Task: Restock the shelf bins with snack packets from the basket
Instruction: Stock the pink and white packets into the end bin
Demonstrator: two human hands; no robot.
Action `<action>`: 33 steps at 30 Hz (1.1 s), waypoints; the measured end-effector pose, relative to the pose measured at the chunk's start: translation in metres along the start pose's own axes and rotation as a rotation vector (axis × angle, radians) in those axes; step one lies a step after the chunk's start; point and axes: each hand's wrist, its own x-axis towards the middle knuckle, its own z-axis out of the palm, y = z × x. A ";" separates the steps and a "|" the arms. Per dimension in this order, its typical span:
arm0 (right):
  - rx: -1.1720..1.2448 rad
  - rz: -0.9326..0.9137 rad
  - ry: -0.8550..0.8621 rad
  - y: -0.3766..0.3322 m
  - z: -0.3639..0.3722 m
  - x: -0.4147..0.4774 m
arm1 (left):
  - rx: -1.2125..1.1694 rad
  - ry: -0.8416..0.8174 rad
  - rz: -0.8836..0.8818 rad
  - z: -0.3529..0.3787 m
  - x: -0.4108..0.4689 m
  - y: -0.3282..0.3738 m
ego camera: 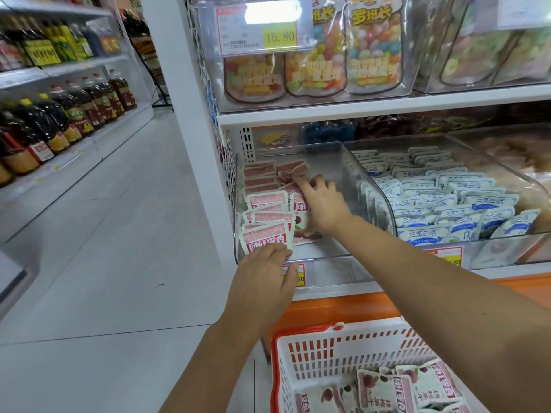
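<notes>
As our left hand [262, 272], fingers loose, braces the pink packets [265, 217] in the bin [328, 258], our splayed right hand [320, 204] tidies them; we expect a reach to the basket [343, 350] next.

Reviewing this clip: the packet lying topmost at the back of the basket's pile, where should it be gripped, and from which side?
Pinch the upper sealed edge of the packet between thumb and fingers, coming straight down from above. It lies face up, propped on other packets so that edge looks raised, and the walls of the basket close off the sides.
</notes>
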 end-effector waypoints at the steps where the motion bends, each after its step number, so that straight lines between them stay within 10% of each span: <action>1: 0.005 -0.004 0.000 -0.001 -0.001 -0.002 | 0.001 0.000 -0.001 0.000 0.000 0.000; 22: 0.247 0.051 0.165 -0.021 -0.008 -0.021 | 0.049 -0.003 0.063 0.001 0.003 -0.006; 26: 0.480 0.293 -0.121 -0.038 -0.018 -0.032 | 0.051 0.017 0.063 0.000 0.003 -0.004; 33: 0.644 0.193 -0.423 -0.058 -0.032 -0.042 | 0.141 0.010 0.020 -0.001 0.005 -0.003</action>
